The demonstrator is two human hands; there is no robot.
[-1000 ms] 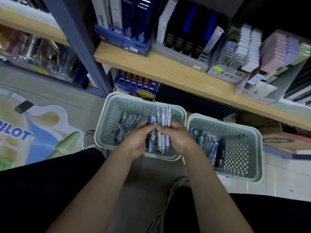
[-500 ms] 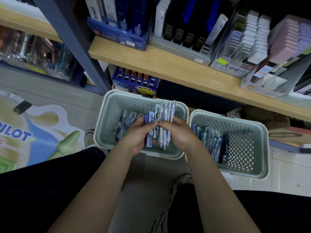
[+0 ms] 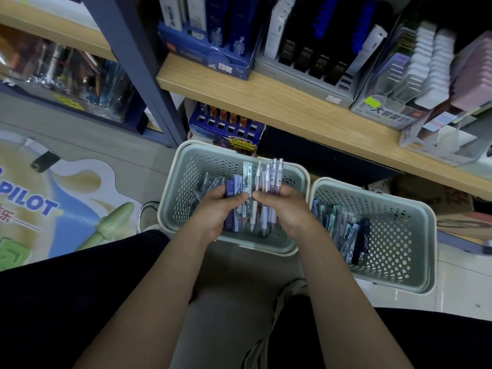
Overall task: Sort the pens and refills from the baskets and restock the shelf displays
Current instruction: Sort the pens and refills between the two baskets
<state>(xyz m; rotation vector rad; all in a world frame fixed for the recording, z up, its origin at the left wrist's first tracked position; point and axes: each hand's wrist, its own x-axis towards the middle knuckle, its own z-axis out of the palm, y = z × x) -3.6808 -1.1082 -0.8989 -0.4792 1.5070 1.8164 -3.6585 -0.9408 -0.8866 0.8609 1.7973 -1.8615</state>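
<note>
Two hands meet over basket (image 3: 186,166): left hand (image 3: 215,209) grips refill packs (image 3: 235,206), right hand (image 3: 285,209) pens (image 3: 269,182).

1. Baskets (image 3: 372,278): matt perforated plastic, pale green.
2. Shelf (image 3: 279,102): wood-grain board, smooth.
3. Pens (image 3: 274,177): clear glossy plastic.
4. Upright (image 3: 138,67): painted metal.
5. Floor (image 3: 80,139): smooth, glossy.

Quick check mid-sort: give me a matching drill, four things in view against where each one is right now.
Things:
1. clear pens
2. dark blue packs
3. left basket
4. right basket

Places:
A. under both hands, on the floor
B. gripped in the right hand
C. below the wooden shelf, holding packaged refills
D. held in the left hand

Pairs: 1-B, 2-D, 3-A, 4-C
</note>
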